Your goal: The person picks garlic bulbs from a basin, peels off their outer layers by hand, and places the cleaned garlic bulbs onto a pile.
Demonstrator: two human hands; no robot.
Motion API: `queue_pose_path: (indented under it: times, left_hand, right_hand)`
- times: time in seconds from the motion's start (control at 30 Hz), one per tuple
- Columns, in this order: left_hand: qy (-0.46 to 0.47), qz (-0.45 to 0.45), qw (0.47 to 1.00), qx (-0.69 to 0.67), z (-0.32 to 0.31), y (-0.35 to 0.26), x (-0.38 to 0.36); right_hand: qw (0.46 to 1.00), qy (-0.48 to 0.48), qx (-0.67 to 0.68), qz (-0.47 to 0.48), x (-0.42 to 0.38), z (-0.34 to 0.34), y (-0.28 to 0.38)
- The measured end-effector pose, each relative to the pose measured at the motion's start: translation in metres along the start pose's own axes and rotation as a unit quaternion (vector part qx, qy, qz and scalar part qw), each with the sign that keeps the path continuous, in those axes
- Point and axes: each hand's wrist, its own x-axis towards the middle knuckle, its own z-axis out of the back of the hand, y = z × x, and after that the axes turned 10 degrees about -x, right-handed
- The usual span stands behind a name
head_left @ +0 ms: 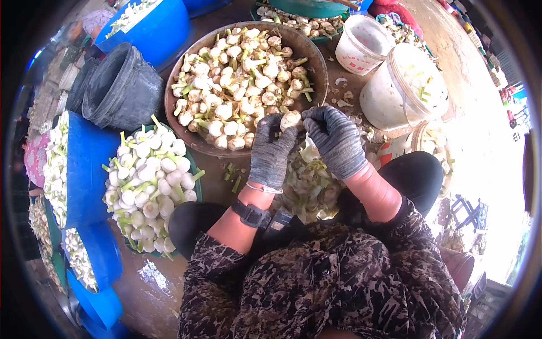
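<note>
A garlic bulb (291,120) with brownish outer skin is held in the fingers of my left hand (270,155), which wears a grey glove. My right hand (334,141), gloved alike, is closed in a pinch at the bulb's right edge. What lies between its fingertips is hidden. Beyond my hands stands a wide brown basin (172,110) heaped with unpeeled garlic bulbs (237,79), their stems cut short. Loose peelings (310,186) lie in a pile below my hands, between my legs. To the left, peeled white garlic bulbs (149,181) fill a green-rimmed container.
Blue tubs (87,169) with garlic line the left side, near a dark bucket (127,90). At the right are a white bucket (389,93) holding pale pieces and a smaller white bucket (350,53). A green basin (310,7) stands at the back.
</note>
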Motion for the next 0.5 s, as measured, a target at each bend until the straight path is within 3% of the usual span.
queue_pose_path:
  times: [0.1, 0.27, 0.33, 0.4, 0.47, 0.5]
  left_hand:
    - [0.0, -0.006, 0.999, 0.051, 0.006, 0.003, 0.001]
    - [0.036, -0.048, 0.992, 0.112, 0.015, 0.0, 0.0]
    - [0.054, 0.013, 0.998, -0.038, 0.015, -0.004, -0.001]
    - [0.077, 0.019, 0.995, -0.052, 0.016, -0.008, -0.001]
    - [0.098, 0.057, 0.986, -0.12, 0.026, -0.001, 0.004]
    - [0.133, -0.051, 0.983, 0.117, 0.032, 0.002, 0.007]
  right_hand:
    - [0.992, -0.035, -0.106, 0.059, -0.002, 0.0, 0.009]
    - [0.988, -0.039, -0.141, 0.059, 0.006, -0.002, 0.013]
    - [0.999, 0.01, -0.008, -0.036, 0.011, -0.002, 0.011]
    - [0.988, 0.037, 0.1, -0.116, 0.018, -0.002, -0.011]
    - [0.971, 0.043, 0.118, -0.203, 0.029, 0.004, -0.033]
    - [0.984, 0.039, 0.017, -0.171, 0.032, 0.003, -0.058]
